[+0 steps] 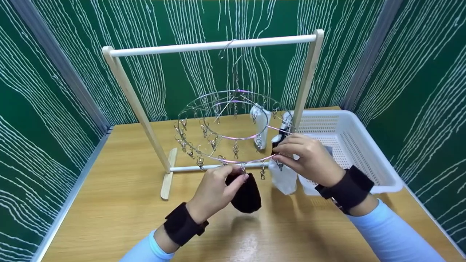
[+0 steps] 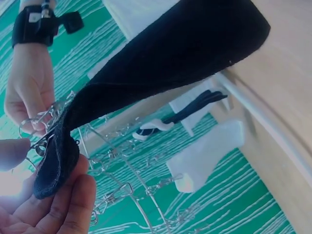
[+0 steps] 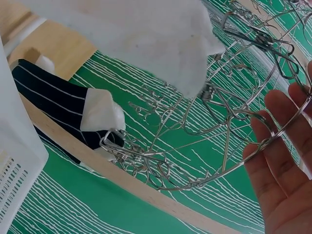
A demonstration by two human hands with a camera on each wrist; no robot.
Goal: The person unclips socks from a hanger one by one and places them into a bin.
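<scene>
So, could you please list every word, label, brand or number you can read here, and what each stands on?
None can be read: no lettering shows on the black sock, the ring hanger or the white basket.
The pale patch on the right wristband is too small to tell whether it bears print.

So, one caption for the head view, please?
Left hand holding black fabric sock, right hand gripping round metal clip hanger.
</scene>
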